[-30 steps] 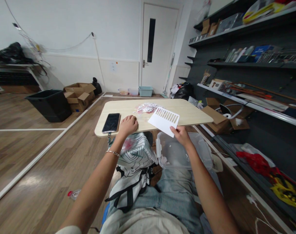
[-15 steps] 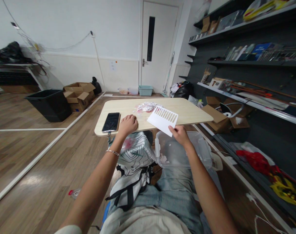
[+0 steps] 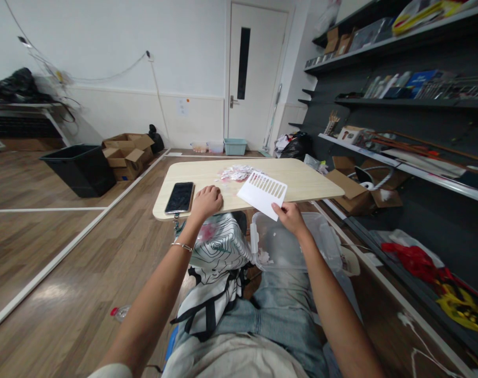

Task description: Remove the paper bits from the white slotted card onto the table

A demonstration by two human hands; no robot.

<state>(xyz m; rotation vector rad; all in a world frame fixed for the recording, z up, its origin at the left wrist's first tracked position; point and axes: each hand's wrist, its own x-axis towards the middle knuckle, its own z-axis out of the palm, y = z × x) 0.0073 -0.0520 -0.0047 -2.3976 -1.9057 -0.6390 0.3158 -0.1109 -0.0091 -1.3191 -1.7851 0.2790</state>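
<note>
A slotted card (image 3: 261,200) is grasped by the right hand (image 3: 290,216) at four o'clock, its edge pinched in the grip, and its near corner is held out past the edge of the table (image 3: 302,184). Between ten and eleven o'clock from the card, a pile (image 3: 239,172) of pale scraps is partly overlapped in view by the slotted end. At nine o'clock, the left hand (image 3: 208,199) is rested on the table, fingers curled; whether anything is covered by that grip cannot be told. Beyond it, a phone (image 3: 179,198) is laid flat.

The step in hand is judged to be a holding of the card by the pile; for any move there, a steady pinch would be called for, lest the light scraps be scattered.

No brand or writing can be read: the blue box (image 3: 422,79) at two o'clock and the wall paper (image 3: 182,106) at ten are seen too small, and the phone's screen is dark.
</note>
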